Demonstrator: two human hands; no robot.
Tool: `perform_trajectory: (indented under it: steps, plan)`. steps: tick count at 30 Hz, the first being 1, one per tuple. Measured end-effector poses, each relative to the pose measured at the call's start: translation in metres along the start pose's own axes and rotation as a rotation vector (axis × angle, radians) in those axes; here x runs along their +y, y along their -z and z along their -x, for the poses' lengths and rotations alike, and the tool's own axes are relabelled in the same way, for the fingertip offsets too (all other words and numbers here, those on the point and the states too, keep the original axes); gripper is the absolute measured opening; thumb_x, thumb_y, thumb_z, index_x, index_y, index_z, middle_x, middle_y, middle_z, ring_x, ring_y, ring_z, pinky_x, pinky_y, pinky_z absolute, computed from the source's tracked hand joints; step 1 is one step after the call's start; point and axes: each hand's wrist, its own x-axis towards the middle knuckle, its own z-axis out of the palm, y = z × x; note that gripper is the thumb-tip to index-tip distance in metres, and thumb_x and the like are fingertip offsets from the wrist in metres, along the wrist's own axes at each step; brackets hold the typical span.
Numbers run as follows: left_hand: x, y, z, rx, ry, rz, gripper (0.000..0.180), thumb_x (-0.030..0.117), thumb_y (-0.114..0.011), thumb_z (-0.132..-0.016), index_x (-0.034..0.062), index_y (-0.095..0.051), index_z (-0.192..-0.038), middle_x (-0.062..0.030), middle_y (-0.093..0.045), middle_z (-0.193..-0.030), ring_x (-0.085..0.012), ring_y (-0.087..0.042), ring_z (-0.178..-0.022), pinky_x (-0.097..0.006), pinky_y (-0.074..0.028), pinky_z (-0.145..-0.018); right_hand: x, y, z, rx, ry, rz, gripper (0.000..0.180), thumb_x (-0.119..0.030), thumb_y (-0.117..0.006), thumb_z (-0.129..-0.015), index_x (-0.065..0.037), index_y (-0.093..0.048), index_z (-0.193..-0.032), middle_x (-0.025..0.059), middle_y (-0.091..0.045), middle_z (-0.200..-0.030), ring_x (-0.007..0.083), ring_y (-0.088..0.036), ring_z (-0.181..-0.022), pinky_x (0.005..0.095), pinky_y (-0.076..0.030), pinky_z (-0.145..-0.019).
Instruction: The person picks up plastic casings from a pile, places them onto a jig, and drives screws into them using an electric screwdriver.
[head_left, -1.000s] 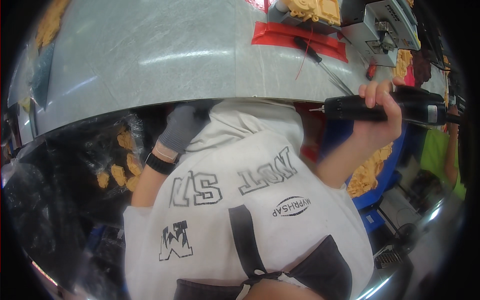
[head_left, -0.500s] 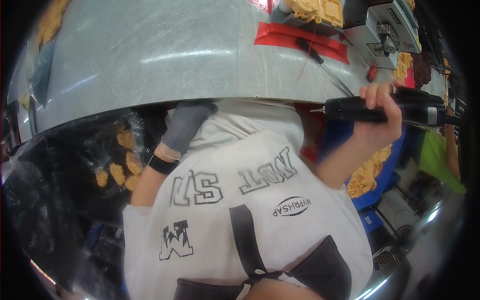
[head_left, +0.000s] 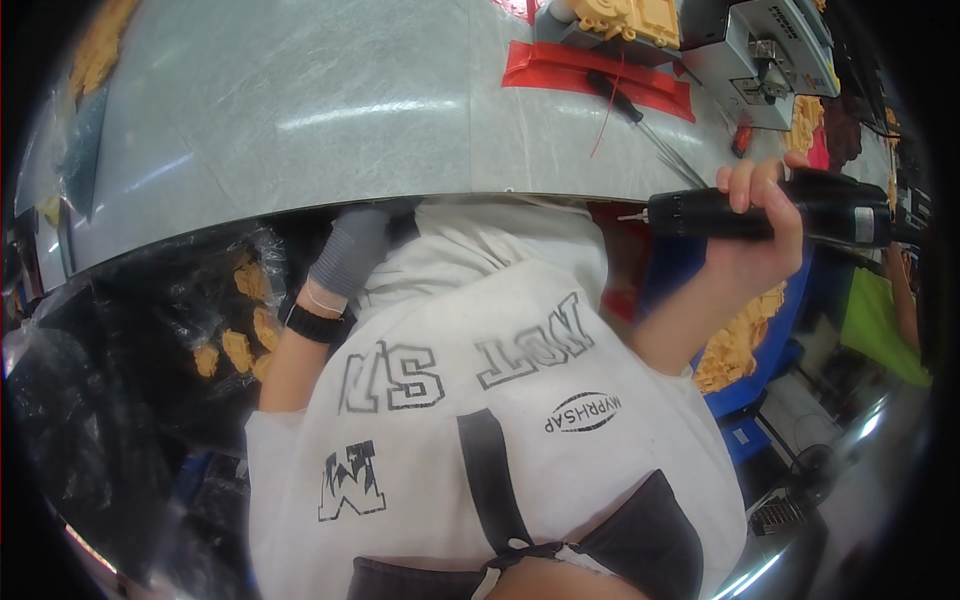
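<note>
- Power screwdriver (head_left: 838, 213): at the right of the frame, black, its long axis nearly level across the picture, its thin metal tip (head_left: 632, 217) pointing left, toward the frame's middle. It lies in the right hand, which is far nearer to it; the left hand is well apart, left of the tip and a little lower.
- Right hand (head_left: 762, 212): bare, its fingers wrapped round the screwdriver's body, gripping it off the table.
- White shirt (head_left: 480, 335): fills the lower middle, between the two forearms.
- Left hand (head_left: 350, 250): in a grey glove, left of centre, by the table's near edge. The fingers run into shadow there, so I cannot tell whether they are spread or pinching anything; the glove is right beside the shirt's folds, perhaps touching. A black wristband (head_left: 316, 324) sits below it.
- Yellow parts (head_left: 238, 350): loose on dark plastic at the left, below the table edge.
- Blue bin (head_left: 772, 350): lower right, beyond the right forearm, with more yellow pieces inside.
- Table (head_left: 300, 120): grey, across the top.
- Hand screwdriver (head_left: 615, 97): upper right on the table, slanting over red tape (head_left: 540, 70), untouched.
</note>
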Motion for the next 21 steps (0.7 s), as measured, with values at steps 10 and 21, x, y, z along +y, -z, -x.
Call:
perform_trajectory:
  steps: [10, 21]
  plan:
    - [0.018, -0.003, -0.008, -0.214, 0.133, 0.596, 0.022, 0.002, -0.055, -0.078, 0.0044, -0.064, -0.098, -0.0112, -0.064, -0.098, -0.0185, -0.060, -0.093, -0.027, -0.046, -0.081, 0.054, -0.062, 0.028, -0.036, -0.044, -0.120, 0.039, 0.001, -0.055, -0.071, -0.001, -0.041, -0.108, 0.0067, -0.049, -0.067, 0.0165, -0.050, -0.055, 0.0314, -0.043, -0.059]
    - [0.058, 0.012, -0.002, -0.300, 0.543, 1.808, 0.041, -0.002, -0.060, -0.071, -0.0009, -0.053, -0.112, -0.0097, -0.055, -0.106, -0.0125, -0.054, -0.093, -0.022, -0.044, -0.079, 0.070, -0.090, 0.029, -0.140, -0.114, -0.174, 0.039, 0.004, -0.055, -0.071, 0.000, -0.041, -0.107, 0.0079, -0.052, -0.065, 0.0151, -0.053, -0.055, 0.0271, -0.045, -0.054]
